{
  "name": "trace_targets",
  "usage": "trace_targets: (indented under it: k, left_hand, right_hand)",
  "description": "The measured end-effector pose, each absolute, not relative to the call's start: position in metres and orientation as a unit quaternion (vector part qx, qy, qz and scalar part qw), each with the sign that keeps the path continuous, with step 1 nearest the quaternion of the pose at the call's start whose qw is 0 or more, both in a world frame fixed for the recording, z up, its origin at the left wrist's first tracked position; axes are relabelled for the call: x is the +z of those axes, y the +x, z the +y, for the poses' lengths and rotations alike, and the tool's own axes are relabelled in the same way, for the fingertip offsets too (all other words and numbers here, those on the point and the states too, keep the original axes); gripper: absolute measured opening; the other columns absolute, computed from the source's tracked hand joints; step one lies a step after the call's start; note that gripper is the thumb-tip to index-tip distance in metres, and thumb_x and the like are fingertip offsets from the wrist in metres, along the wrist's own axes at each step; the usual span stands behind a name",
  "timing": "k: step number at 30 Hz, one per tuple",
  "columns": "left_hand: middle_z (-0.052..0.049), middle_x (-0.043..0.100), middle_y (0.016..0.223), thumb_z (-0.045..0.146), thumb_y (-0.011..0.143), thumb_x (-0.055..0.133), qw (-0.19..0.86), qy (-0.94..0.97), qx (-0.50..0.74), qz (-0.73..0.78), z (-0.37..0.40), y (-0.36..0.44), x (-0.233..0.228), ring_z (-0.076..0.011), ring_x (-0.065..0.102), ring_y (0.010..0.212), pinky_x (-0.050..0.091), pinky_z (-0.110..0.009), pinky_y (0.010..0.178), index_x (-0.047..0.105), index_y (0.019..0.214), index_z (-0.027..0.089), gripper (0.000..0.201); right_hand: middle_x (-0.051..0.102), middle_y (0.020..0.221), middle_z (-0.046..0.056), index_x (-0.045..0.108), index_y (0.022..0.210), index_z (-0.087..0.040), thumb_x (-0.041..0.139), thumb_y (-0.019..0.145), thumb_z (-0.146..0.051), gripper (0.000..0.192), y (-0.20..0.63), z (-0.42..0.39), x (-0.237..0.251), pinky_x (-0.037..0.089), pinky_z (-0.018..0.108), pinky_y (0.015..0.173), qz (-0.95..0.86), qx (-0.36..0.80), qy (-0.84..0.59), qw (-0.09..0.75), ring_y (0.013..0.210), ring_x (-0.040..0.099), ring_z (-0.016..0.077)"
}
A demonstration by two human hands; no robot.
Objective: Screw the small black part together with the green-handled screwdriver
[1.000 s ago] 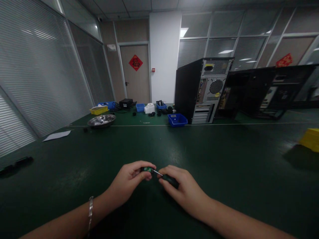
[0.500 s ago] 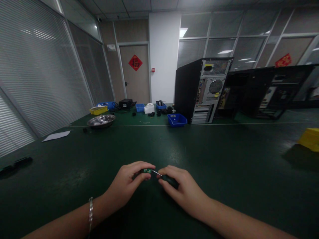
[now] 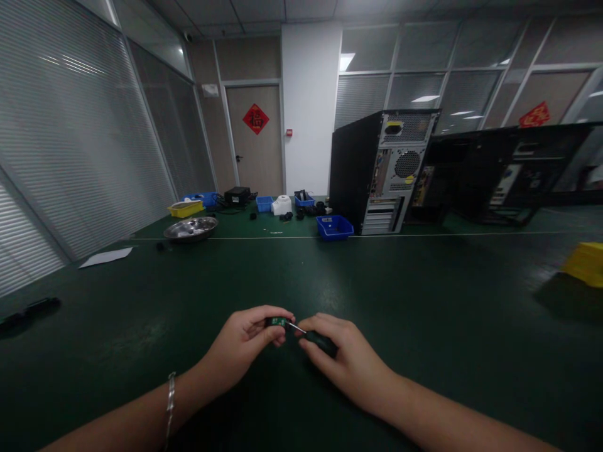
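Note:
My left hand (image 3: 252,339) pinches a small green circuit board (image 3: 277,321) between the thumb and fingers, just above the table. Fingers cover part of the board, and a small dark part shows at its right end. In my right hand (image 3: 346,355) is a screwdriver (image 3: 321,343) with a dark handle, the fingers wrapped round it. Its thin metal shaft points left, and the tip meets the board's right end; whether it sits in a screw is too small to tell.
On the green table (image 3: 264,276), a metal bowl (image 3: 191,230), a blue bin (image 3: 335,227) and a computer case (image 3: 384,172) stand toward the back. White paper (image 3: 106,257) and a dark object (image 3: 35,311) lie left. A yellow bin (image 3: 586,263) is at right.
The circuit board has turned slightly in my left hand, so more of its green face shows. My left fingers have shifted a little; my right hand stays nearly in place.

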State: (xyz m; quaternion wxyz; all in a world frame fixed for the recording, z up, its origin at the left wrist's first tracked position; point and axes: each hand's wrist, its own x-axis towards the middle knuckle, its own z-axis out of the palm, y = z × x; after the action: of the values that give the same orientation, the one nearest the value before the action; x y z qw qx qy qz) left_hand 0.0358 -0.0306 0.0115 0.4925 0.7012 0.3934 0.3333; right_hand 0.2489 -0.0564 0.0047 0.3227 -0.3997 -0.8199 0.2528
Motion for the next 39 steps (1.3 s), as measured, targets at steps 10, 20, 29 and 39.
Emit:
trace_targets:
  k: [10, 20, 29, 39]
  left_hand:
    - [-0.005, 0.070, 0.085, 0.026, 0.084, 0.064, 0.562, 0.670, 0.328, 0.357, -0.026, 0.034, 0.006, -0.0172, 0.062, 0.074, 0.050, -0.033, 0.074, 0.070, 0.104, 0.016, 0.023]
    - [-0.004, 0.064, 0.100, 0.019, 0.081, 0.067, 0.585, 0.627, 0.370, 0.357, -0.023, 0.030, 0.005, -0.0202, 0.059, 0.096, 0.045, -0.033, 0.086, 0.069, 0.103, 0.020, 0.022]
    - [0.000, 0.060, 0.096, 0.010, 0.078, 0.070, 0.663, 0.577, 0.387, 0.279, -0.023, 0.030, -0.006, -0.0184, 0.060, 0.095, 0.045, -0.033, 0.086, 0.055, 0.100, 0.022, 0.029]
    - [-0.004, 0.062, 0.095, 0.030, 0.091, 0.056, 0.589, 0.648, 0.342, 0.341, -0.020, 0.029, -0.005, -0.0167, 0.052, 0.081, 0.040, -0.029, 0.072, 0.060, 0.119, 0.020, 0.030]
  right_hand:
    - [0.071, 0.098, 0.004, 0.068, 0.106, -0.022, 0.056, 0.091, -0.015, 0.020, 0.249, -0.056, 0.006, 0.048, 0.028, 0.082, -0.824, 0.270, -0.377, 0.327, 0.091, 0.066, 0.0193]
    - [0.069, 0.094, 0.004, 0.067, 0.100, -0.020, 0.056, 0.091, -0.014, 0.015, 0.248, -0.058, 0.007, 0.048, 0.027, 0.077, -0.809, 0.264, -0.400, 0.340, 0.086, 0.065, 0.0179]
    - [0.068, 0.093, 0.005, 0.067, 0.103, -0.019, 0.057, 0.090, -0.014, 0.017, 0.249, -0.057, 0.006, 0.047, 0.028, 0.077, -0.820, 0.255, -0.398, 0.324, 0.086, 0.064, 0.0190]
    - [0.067, 0.091, 0.005, 0.067, 0.103, -0.019, 0.056, 0.091, -0.014, 0.017, 0.248, -0.059, 0.007, 0.046, 0.027, 0.074, -0.809, 0.258, -0.397, 0.348, 0.083, 0.063, 0.0183]
